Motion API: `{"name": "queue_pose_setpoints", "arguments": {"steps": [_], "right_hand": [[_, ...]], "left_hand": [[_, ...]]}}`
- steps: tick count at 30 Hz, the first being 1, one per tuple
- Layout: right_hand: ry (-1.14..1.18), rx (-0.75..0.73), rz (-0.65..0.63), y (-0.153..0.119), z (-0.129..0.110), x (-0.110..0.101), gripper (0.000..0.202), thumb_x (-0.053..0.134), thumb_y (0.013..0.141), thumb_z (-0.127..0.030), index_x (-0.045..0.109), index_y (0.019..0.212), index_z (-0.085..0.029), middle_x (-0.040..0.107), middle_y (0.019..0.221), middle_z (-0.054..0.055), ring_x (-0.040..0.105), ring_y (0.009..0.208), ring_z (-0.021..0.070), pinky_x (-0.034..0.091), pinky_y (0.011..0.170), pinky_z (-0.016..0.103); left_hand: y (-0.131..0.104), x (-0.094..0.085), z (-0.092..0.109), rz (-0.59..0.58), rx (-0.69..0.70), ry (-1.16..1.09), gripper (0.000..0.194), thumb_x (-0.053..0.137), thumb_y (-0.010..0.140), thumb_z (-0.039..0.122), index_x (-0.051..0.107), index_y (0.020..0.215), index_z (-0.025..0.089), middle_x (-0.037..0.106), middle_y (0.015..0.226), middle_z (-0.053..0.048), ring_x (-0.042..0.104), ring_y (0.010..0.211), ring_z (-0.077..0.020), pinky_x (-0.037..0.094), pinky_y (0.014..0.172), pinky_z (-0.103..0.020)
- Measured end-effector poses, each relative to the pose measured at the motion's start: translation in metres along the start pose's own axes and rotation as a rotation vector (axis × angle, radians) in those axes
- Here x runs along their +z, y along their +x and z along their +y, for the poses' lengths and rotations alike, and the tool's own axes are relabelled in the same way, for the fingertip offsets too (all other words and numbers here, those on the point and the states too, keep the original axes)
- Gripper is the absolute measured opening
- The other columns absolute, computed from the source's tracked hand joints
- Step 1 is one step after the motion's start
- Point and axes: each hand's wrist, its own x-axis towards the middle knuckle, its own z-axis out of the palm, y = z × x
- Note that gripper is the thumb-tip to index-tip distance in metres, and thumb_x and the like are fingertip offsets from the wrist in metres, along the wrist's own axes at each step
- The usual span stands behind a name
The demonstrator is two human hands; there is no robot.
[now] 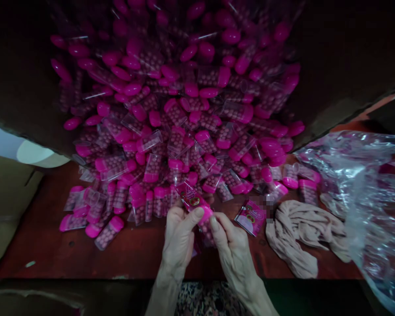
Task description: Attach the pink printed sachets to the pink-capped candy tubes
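Near the front edge of the red-brown table, my left hand (pixel 181 232) has its thumb pressed on a pink-capped container (pixel 206 214) and a printed pink label (pixel 192 199). Opposite it, my right hand (pixel 230 241) pinches the same container at its cap with thumb and fingers. Small pink balls show through the clear part below the cap. Part of the container is hidden by my fingers. Right of my hands, a stack of printed pink labels (pixel 251 217) lies on the table.
A large heap of pink-capped clear containers (pixel 176 140) spills from a dark box (pixel 329 57) behind my hands. A crumpled beige cloth (pixel 303 232) lies to the right, beside clear plastic wrap (pixel 375 197). The table (pixel 62 259) has its edge just before me.
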Motion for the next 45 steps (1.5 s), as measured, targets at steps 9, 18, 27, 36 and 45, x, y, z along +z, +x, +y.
{"name": "queue_pose_setpoints", "arguments": {"steps": [9, 18, 27, 36, 45], "right_hand": [[-0.109, -0.092, 0.093, -0.004, 0.009, 0.005, 0.023, 0.039, 0.092, -0.029, 0.058, 0.087, -0.018, 0.06, 0.06, -0.001, 0.054, 0.046, 0.0101, 0.041, 0.045, 0.018], [0.075, -0.015, 0.146, -0.003, 0.012, 0.004, 0.024, 0.041, 0.091, -0.033, 0.06, 0.088, -0.018, 0.065, 0.066, 0.0, 0.06, 0.055, 0.0108, 0.048, 0.052, 0.017], [0.219, 0.087, -0.064, -0.007, 0.01, -0.004, 0.017, 0.058, 0.082, -0.023, 0.058, 0.099, -0.021, 0.071, 0.085, 0.003, 0.068, 0.075, 0.0149, 0.055, 0.066, 0.022], [0.322, 0.066, 0.026, -0.009, 0.007, 0.004, 0.008, 0.06, 0.081, -0.024, 0.057, 0.088, -0.021, 0.069, 0.071, -0.001, 0.065, 0.061, 0.0122, 0.052, 0.055, 0.019], [0.375, 0.107, 0.04, -0.012, 0.008, 0.008, 0.01, 0.06, 0.082, -0.027, 0.057, 0.089, -0.021, 0.069, 0.077, 0.001, 0.066, 0.067, 0.0141, 0.051, 0.055, 0.021]], "left_hand": [[0.0, -0.001, -0.014, -0.03, -0.066, -0.087, 0.019, 0.075, 0.065, 0.029, 0.07, 0.076, 0.014, 0.07, 0.071, -0.006, 0.062, 0.066, -0.0154, 0.048, 0.068, -0.028], [-0.01, 0.005, -0.021, 0.044, -0.111, -0.136, 0.017, 0.076, 0.065, 0.027, 0.07, 0.074, 0.015, 0.068, 0.07, -0.003, 0.059, 0.066, -0.0116, 0.046, 0.069, -0.025], [-0.006, 0.001, -0.01, 0.226, -0.084, -0.102, 0.02, 0.07, 0.071, 0.031, 0.064, 0.071, 0.012, 0.062, 0.062, 0.0, 0.052, 0.054, -0.0066, 0.043, 0.055, -0.018], [-0.011, 0.002, -0.004, 0.15, -0.125, -0.107, 0.028, 0.068, 0.072, 0.04, 0.064, 0.073, 0.012, 0.06, 0.057, -0.001, 0.055, 0.053, -0.0101, 0.047, 0.059, -0.024], [-0.014, 0.002, -0.009, 0.111, -0.048, -0.026, 0.023, 0.067, 0.073, 0.037, 0.067, 0.074, 0.014, 0.068, 0.068, -0.006, 0.057, 0.051, -0.0102, 0.04, 0.045, -0.019]]}}
